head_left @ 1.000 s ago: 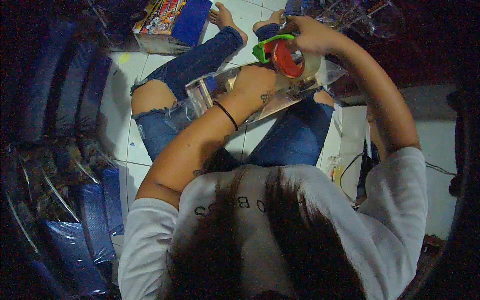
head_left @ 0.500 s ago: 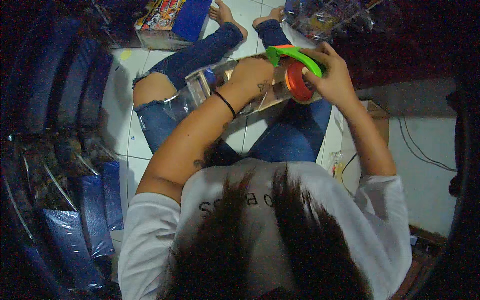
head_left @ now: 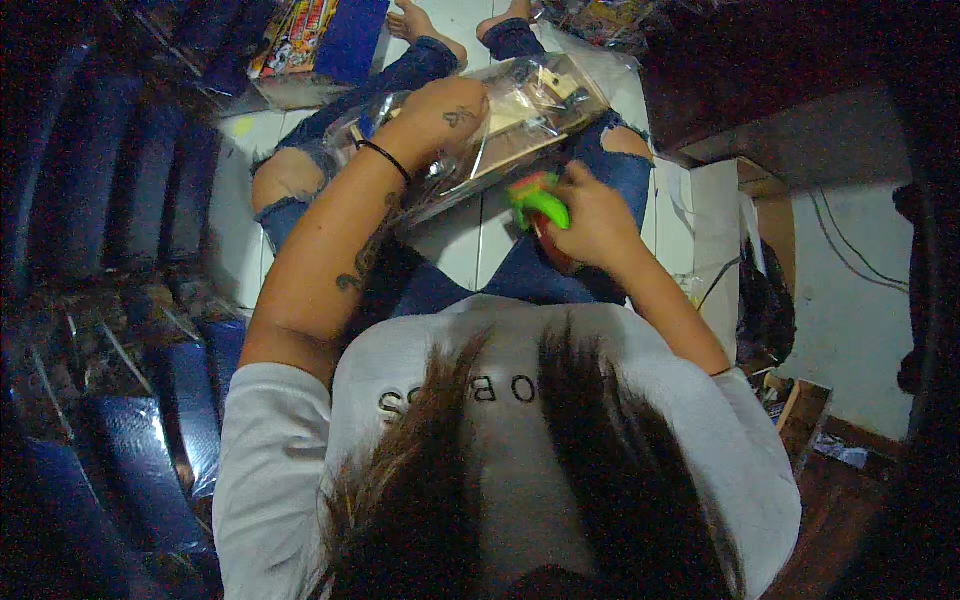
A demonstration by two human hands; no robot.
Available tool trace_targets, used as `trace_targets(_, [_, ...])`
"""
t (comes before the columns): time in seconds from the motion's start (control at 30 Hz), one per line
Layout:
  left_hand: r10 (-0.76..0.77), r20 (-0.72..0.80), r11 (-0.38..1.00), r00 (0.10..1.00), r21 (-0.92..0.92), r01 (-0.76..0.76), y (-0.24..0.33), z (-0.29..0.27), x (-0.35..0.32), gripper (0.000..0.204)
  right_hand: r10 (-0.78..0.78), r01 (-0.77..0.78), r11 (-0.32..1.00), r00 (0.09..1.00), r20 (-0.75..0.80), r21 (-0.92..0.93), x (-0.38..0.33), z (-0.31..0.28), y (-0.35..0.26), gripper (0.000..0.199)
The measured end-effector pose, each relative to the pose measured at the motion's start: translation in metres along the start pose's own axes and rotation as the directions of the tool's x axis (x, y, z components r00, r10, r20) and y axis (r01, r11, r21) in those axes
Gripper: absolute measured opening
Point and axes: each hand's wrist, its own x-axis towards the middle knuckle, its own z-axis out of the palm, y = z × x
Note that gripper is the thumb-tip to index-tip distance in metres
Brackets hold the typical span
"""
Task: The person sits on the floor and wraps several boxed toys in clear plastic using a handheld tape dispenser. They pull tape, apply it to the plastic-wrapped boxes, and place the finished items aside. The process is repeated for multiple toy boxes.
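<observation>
Across my thighs lies a shallow wooden box wrapped in loose clear plastic, with pale wooden parts and a bit of blue showing through. My left hand grips the wrapping on its left half; the fingertips are hidden behind the knuckles. Closer to my body, below the box's near right side, my right hand is closed round a bright green tape dispenser. The red-orange roll on it is partly covered by my fingers, and motion blurs it. The dispenser is apart from the box.
Stacks of plastic-wrapped blue packages line the left side. A blue box with a colourful printed side stands by my left foot. More plastic-wrapped goods lie beyond my right foot. A carton and a black bag stand at the right.
My right hand has brought the tape dispenser from the box's far right end down toward my body. The box has turned and shifted slightly away, with my left hand still on it.
</observation>
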Motion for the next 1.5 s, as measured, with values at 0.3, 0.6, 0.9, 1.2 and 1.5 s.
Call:
trace_targets(0.3, [0.006, -0.227, 0.949, 0.974, 0.310, 0.066, 0.008, -0.031, 0.026, 0.043, 0.445, -0.119, 0.892, 0.407, -0.798, 0.437, -0.054, 0.041, 0.176, 0.048])
trace_targets(0.6, [-0.099, 0.704, 0.876, 0.703, -0.274, 0.397, -0.058, -0.028, 0.074, 0.070, 0.590, -0.237, 0.803, 0.447, -0.672, 0.547, 0.028, 0.078, 0.142, 0.064])
trace_targets(0.9, [-0.105, 0.595, 0.292, 0.797, -0.748, 0.597, -0.050, -0.048, 0.043, 0.094, 0.421, 0.377, 0.284, 0.777, -0.468, 0.882, 0.157, 0.071, 0.007, 0.075])
trace_targets(1.2, [-0.239, 0.211, 0.172, 0.948, -0.951, 0.256, 0.052, -0.030, -0.078, 0.075, 0.057, -0.188, -0.192, 0.978, 0.202, 0.963, 0.184, 0.006, 0.055, 0.062])
trace_targets(1.5, [-0.309, 0.079, 0.464, 0.948, -0.857, 0.223, 0.054, 0.003, -0.081, 0.091, -0.339, 0.337, 0.931, 0.941, -0.011, 0.142, 0.128, -0.144, -0.004, 0.083])
